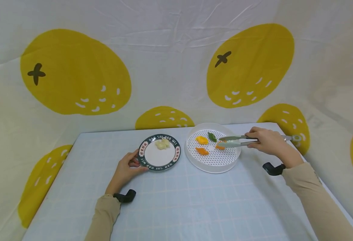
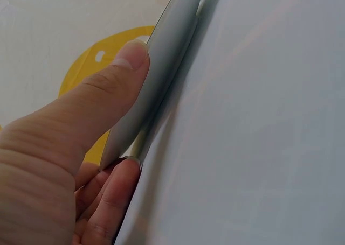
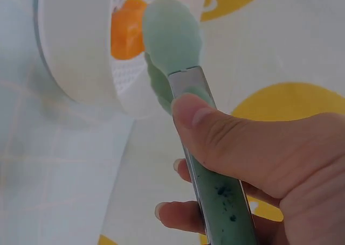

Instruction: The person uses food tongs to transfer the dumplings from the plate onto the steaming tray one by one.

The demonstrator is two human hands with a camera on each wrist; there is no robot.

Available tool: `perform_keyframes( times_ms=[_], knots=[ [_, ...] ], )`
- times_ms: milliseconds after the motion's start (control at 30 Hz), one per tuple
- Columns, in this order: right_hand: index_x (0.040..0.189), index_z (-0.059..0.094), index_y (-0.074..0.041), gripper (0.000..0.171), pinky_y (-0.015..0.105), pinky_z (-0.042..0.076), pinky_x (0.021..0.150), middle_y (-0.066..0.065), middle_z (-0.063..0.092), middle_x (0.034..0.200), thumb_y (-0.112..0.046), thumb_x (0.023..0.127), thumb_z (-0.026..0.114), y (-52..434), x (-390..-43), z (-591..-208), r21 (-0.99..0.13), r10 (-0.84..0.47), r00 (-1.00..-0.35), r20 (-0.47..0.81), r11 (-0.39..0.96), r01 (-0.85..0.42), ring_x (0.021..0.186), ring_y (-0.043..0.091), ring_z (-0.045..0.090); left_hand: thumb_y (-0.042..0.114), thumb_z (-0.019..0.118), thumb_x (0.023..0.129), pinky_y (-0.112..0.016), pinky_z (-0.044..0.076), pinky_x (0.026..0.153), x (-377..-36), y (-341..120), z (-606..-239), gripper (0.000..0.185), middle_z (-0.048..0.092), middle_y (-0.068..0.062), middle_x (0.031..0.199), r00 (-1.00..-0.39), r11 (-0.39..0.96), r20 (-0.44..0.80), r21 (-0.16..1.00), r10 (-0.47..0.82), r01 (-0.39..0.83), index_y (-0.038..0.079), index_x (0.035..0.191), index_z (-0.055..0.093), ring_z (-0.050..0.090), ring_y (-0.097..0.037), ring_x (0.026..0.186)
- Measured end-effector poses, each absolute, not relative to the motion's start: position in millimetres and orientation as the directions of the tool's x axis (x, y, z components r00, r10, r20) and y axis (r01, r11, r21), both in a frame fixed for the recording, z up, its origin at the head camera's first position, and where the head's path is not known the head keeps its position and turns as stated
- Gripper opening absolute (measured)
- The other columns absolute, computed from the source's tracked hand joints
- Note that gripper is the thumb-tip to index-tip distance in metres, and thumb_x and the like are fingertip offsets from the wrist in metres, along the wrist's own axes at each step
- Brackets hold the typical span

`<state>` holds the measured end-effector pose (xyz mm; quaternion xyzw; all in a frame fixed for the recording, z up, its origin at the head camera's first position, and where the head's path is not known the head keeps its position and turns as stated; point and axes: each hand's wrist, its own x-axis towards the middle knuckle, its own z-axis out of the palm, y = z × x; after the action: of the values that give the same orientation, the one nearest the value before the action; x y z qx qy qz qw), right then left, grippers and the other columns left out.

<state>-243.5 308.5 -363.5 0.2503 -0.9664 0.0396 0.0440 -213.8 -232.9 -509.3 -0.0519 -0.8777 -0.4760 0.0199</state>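
Nearest the person, the left hand (image 1: 125, 170) pinches the near-left rim of the plate (image 1: 159, 152), thumb on top and fingers beneath. Just right of the plate, the right hand (image 1: 268, 141) grips tongs (image 1: 239, 140), whose tips close on an orange piece (image 1: 220, 146) inside the white perforated tray (image 1: 214, 152). Beyond that piece lie 2 more orange pieces (image 1: 202, 140) and 1 green leaf (image 1: 212, 136).
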Motion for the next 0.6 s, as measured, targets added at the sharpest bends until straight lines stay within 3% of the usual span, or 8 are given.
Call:
perform_keyframes(
  times_ms=[300,600],
  knots=[
    [0.12,0.07,-0.001,0.045,0.03,0.047,0.056,0.012,0.065,0.107,-0.02,0.081,0.083,285,-246,-357,-0.097,-0.449,-0.883,0.136,0.881,-0.463,0.073,0.019,0.056,0.043,0.091,0.067,-0.028,0.054,0.084,-214,-232,-509,0.102,0.057,-0.006,0.112,-0.994,0.522,0.083,0.846,0.07,0.108,0.013,0.152,0.042,0.058,-0.02,0.095],
    [0.124,0.068,0.0,0.048,0.036,0.053,0.062,0.016,0.065,0.108,-0.023,0.084,0.081,241,-251,-355,-0.181,-0.4,-0.897,0.188,0.883,-0.432,0.079,0.026,0.058,0.044,0.091,0.067,-0.027,0.054,0.084,-216,-232,-511,0.103,0.057,-0.005,0.111,-0.994,0.527,0.085,0.843,0.067,0.108,0.013,0.152,0.042,0.058,-0.02,0.096]
  ],
)
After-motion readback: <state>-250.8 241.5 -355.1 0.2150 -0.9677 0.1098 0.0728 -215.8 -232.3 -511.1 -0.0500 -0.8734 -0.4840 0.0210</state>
